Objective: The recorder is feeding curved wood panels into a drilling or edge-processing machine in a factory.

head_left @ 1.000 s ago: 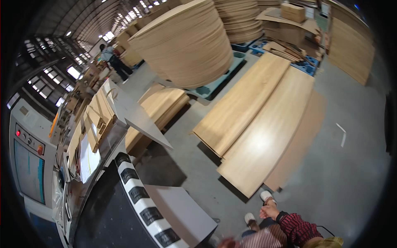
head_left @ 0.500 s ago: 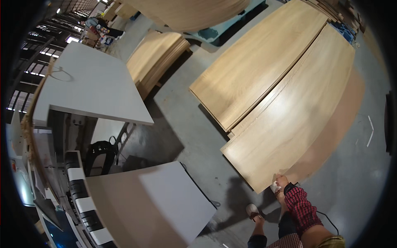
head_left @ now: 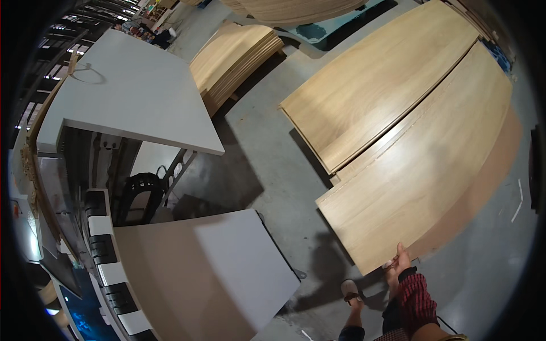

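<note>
My right hand (head_left: 401,262) is at the near corner of a long light wood-grain panel (head_left: 424,165). The thumb lies on the panel's top face, and the other fingers are partly hidden at its edge. This panel is on top of a stack, beside a second stack topped by a matching wood-grain panel (head_left: 378,94), with a narrow dark gap between them. A plain brown board (head_left: 483,187) sticks out from under the near panel on its right side. My left hand is out of the picture.
At the left stand a machine with a grey-white top (head_left: 131,91) and a pale flat table (head_left: 250,273) with a black-and-white roller edge (head_left: 105,250). Farther off are a stack of boards (head_left: 236,59) and a teal pallet (head_left: 327,34). My foot (head_left: 351,291) is on the grey floor.
My view has shifted, so the panels sit farther right in the picture. My right hand stays at the near corner, its thumb now stretched over the panel's top.
</note>
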{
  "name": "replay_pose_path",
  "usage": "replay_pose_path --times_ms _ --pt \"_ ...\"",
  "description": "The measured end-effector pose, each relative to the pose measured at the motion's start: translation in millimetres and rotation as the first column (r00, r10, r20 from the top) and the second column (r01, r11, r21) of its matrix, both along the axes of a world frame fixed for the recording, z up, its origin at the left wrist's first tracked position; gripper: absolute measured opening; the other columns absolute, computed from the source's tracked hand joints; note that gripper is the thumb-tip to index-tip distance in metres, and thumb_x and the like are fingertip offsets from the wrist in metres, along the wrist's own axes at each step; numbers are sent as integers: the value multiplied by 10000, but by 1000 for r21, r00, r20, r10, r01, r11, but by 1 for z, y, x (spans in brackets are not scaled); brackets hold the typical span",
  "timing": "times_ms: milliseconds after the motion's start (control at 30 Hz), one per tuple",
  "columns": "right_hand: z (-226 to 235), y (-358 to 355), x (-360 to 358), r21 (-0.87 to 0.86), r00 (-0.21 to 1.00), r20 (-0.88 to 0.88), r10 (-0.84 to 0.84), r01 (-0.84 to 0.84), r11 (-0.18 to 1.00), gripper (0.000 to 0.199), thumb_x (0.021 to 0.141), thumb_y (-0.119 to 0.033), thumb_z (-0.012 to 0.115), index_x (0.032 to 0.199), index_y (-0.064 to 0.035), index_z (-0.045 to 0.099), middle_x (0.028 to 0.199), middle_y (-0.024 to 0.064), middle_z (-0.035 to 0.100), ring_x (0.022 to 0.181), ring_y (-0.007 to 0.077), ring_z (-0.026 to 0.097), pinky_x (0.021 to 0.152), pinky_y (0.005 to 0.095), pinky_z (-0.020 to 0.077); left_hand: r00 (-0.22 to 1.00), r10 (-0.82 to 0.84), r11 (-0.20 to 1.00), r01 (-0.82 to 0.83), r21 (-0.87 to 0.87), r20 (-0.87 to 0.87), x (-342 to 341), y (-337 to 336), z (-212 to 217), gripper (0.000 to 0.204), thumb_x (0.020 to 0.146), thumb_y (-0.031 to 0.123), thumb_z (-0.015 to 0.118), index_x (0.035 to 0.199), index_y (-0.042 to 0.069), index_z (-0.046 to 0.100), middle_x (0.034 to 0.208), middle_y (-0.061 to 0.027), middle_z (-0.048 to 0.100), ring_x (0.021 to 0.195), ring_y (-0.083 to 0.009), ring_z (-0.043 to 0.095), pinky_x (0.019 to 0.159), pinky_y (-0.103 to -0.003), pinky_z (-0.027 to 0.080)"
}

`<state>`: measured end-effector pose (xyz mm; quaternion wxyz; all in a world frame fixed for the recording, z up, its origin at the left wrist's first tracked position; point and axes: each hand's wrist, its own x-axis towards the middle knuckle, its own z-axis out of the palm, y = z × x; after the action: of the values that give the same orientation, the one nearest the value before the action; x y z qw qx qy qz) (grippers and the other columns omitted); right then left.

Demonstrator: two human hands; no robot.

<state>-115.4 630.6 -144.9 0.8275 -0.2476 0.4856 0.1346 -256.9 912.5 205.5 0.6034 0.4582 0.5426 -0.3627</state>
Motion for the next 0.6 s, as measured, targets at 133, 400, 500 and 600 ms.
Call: replay_pose_path --times_ms 133,400,500,600 --pt "105 -18 7 -102 993 -6 116 -116 988 329 883 -357 501 1024 -60 510 817 34 631 503 106 547 398 208 399 987 20 999 -15 -34 158 23 -7 -20 434 894 301 488 1203 5 409 933 -131 589 830 -208 592 715 -354 491" --pt "298 -33 13 -55 982 126 142 -136 989 468 896 -377 452 1212 -35 408 1094 100 559 948 210 560 772 351 478 961 99 983 -55 -173 257 122 -80 13 579 869 340 529 1310 37 308 1114 -87 541 963 -192 555 812 -300 433" --pt "349 -31 3 -39 948 210 239 -236 971 555 899 -433 398 1306 -69 293 1215 98 497 1086 236 504 865 372 452 940 23 969 64 -241 341 141 -98 63 445 864 323 534 1192 27 490 1067 -40 562 943 -138 531 785 -260 426" --pt "381 -37 -10 89 961 -67 270 -263 961 431 883 -348 505 1183 -49 425 751 74 558 582 182 517 717 365 465 923 -79 981 138 -133 376 139 -93 105 357 866 318 532 1076 33 580 1045 -23 553 889 -114 508 689 -246 436"
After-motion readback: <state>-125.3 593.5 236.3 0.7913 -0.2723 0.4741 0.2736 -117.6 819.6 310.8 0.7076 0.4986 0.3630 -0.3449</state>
